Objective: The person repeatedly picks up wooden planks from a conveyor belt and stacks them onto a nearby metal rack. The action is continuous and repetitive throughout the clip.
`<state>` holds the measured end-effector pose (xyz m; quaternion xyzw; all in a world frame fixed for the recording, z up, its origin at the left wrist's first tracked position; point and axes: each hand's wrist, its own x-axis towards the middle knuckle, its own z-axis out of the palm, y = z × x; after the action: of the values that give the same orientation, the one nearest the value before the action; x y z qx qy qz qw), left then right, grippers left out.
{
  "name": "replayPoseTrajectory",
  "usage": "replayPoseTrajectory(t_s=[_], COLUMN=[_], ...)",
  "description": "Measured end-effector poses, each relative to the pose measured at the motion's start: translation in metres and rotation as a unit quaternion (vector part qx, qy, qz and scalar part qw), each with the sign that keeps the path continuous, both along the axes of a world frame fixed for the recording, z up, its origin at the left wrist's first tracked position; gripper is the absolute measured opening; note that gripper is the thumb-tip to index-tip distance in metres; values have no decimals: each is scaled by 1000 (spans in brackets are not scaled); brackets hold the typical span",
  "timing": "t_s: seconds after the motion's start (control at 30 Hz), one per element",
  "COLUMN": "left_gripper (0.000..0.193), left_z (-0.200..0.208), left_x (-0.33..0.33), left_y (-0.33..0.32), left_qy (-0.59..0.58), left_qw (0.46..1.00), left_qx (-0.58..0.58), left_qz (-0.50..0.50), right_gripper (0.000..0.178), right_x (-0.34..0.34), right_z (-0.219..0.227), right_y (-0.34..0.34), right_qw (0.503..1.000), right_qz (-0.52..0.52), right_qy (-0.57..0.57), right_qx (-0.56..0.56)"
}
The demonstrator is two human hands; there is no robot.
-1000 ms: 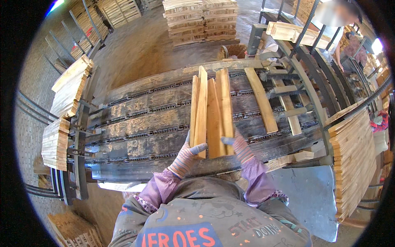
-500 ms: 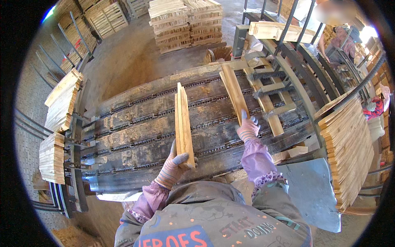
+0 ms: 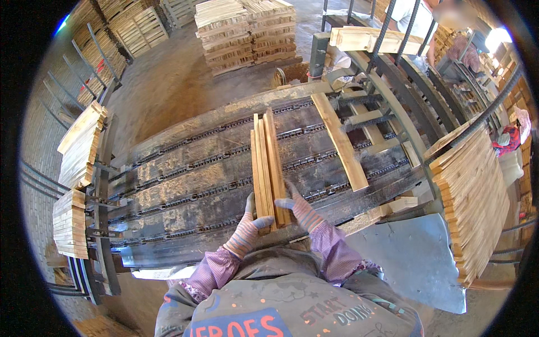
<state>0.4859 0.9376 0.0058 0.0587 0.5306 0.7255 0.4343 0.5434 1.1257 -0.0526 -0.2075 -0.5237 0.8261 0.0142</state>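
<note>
In front of me, my left hand (image 3: pixel 247 229), in a striped glove with grey fingertips, is closed round the near end of a few narrow wooden boards (image 3: pixel 259 174) standing on edge. My right hand (image 3: pixel 298 208), gloved alike, grips another wooden board (image 3: pixel 274 168) at its near end, right against the left hand's boards. All of these point away from me over the chain conveyor (image 3: pixel 196 160). To their right, one loose board (image 3: pixel 341 143) lies across the chains, touched by neither hand.
Tall board stacks stand at the right (image 3: pixel 471 202) and at the left (image 3: pixel 70 224). Metal frame bars (image 3: pixel 365 119) edge the conveyor's right side. A bent grey sheet (image 3: pixel 412 253) is near my right elbow. Beyond are a big wood pile (image 3: pixel 245 33) and other people at the far right.
My right hand has come left with a board, bringing it against the boards in my left hand. The loose board on the conveyor has shifted left.
</note>
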Motion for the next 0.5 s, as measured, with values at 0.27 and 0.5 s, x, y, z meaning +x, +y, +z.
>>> replayPoseTrajectory(t_s=[0.27, 0.5], left_gripper=[98, 97], left_z=[18, 27], left_x=[-1, -6], left_y=[-27, -34], left_qy=[-39, -46], left_qw=[998, 996], left_qx=[35, 52], left_qz=[30, 47], right_gripper=[100, 104], right_x=[0, 6], right_z=[-10, 22], right_y=[78, 122], right_qw=[997, 669], right_qz=[-6, 34], right_qy=[41, -344], right_qx=[68, 658])
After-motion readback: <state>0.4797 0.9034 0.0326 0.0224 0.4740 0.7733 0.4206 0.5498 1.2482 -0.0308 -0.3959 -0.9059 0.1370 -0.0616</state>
